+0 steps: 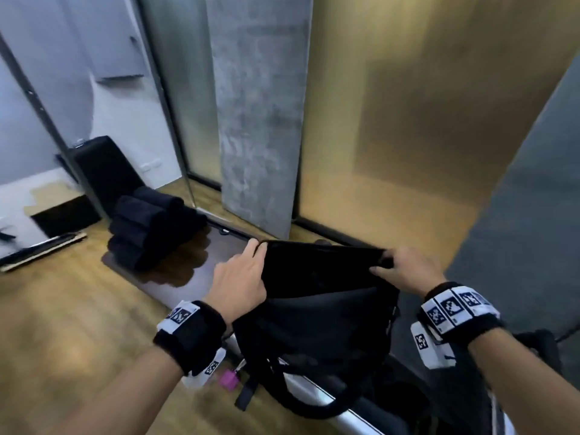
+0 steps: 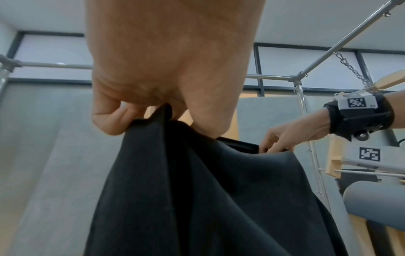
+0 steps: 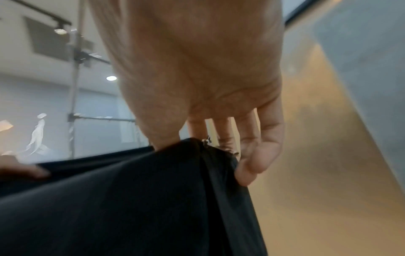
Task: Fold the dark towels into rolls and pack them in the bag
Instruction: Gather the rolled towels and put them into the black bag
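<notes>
Left hand (image 1: 240,285) pinching rim of soft black fabric bag (image 1: 320,312) | right hand (image 1: 405,271) gripping opposite rim | stacked dark rolled towels (image 1: 150,229) left of bag, well apart | keep mouth stretched wide, rim taut.

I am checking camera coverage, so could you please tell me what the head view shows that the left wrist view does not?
Only the head view shows the rolled towels stacked on the wooden floor, left of the bag. Only the left wrist view shows the metal frame and hanging chain overhead. Both show the left hand and right hand gripping the black bag by its top edge.
</notes>
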Action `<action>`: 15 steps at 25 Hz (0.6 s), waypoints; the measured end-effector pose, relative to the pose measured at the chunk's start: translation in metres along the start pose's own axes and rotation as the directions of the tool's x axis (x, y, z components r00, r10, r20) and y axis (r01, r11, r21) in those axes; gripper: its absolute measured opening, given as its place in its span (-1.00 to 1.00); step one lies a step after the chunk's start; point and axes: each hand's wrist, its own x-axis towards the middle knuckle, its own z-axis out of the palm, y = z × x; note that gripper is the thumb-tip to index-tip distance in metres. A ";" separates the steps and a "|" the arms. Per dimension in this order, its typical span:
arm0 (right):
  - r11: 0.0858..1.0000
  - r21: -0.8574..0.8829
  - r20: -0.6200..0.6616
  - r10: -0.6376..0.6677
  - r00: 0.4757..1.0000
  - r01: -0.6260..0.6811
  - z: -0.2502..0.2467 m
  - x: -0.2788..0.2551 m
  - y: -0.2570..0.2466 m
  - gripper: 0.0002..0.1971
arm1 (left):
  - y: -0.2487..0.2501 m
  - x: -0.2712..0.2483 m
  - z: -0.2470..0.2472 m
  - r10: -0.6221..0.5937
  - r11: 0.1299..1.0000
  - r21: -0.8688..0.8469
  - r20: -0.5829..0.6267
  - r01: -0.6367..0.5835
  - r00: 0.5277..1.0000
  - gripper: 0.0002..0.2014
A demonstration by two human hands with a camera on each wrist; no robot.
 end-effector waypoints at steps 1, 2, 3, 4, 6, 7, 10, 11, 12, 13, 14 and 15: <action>0.999 -0.038 -0.067 -0.036 0.997 0.033 0.000 0.002 -0.016 -0.82 | -0.010 -0.007 -0.007 -0.042 0.999 0.008 -0.016 0.042 0.999 -0.34; 0.997 -0.064 -0.136 -0.056 0.989 0.048 -0.001 0.006 -0.033 -0.79 | -0.020 -0.013 -0.013 -0.077 0.997 0.017 -0.024 0.077 0.997 -0.37; 0.996 -0.066 -0.194 -0.073 0.978 0.061 -0.002 0.010 -0.051 -0.68 | -0.030 -0.018 -0.020 -0.110 0.994 0.022 -0.028 0.111 0.994 -0.41; 0.996 -0.051 -0.233 -0.085 0.969 0.075 -0.004 0.013 -0.065 -0.60 | -0.037 -0.022 -0.025 -0.144 0.989 0.016 -0.027 0.145 0.989 -0.45; 0.988 -0.065 -0.254 -0.151 0.956 0.139 -0.007 0.028 -0.104 -0.51 | -0.063 -0.025 -0.034 -0.200 0.979 0.015 -0.046 0.201 0.979 -0.53; 0.978 -0.095 -0.239 -0.203 0.950 0.185 -0.008 0.037 -0.125 -0.48 | -0.078 -0.026 -0.037 -0.217 0.976 0.020 -0.064 0.218 0.974 -0.56; 0.933 -0.200 -0.199 -0.338 0.920 0.300 -0.006 0.070 -0.190 -0.43 | -0.132 -0.024 -0.037 -0.259 0.966 -0.027 -0.073 0.258 0.963 -0.45; 0.922 -0.230 -0.171 -0.354 0.920 0.312 -0.004 0.082 -0.211 -0.41 | -0.152 -0.021 -0.036 -0.252 0.967 -0.051 -0.062 0.249 0.966 -0.34; 0.913 -0.264 -0.144 -0.357 0.923 0.312 -0.003 0.092 -0.227 -0.39 | -0.167 -0.018 -0.035 -0.238 0.969 -0.084 -0.038 0.235 0.970 -0.22; 0.902 -0.300 -0.119 -0.357 0.926 0.310 0.000 0.104 -0.249 -0.37 | -0.187 -0.014 -0.034 -0.221 0.968 -0.123 -0.003 0.219 0.975 -0.13; 0.892 -0.330 -0.097 -0.358 0.929 0.309 0.003 0.116 -0.270 -0.36 | -0.206 -0.009 -0.031 -0.198 0.966 -0.160 0.033 0.201 0.980 -0.07; 0.883 -0.352 -0.075 -0.359 0.930 0.312 0.006 0.126 -0.290 -0.36 | -0.223 -0.003 -0.028 -0.174 0.963 -0.196 0.067 0.184 0.982 -0.03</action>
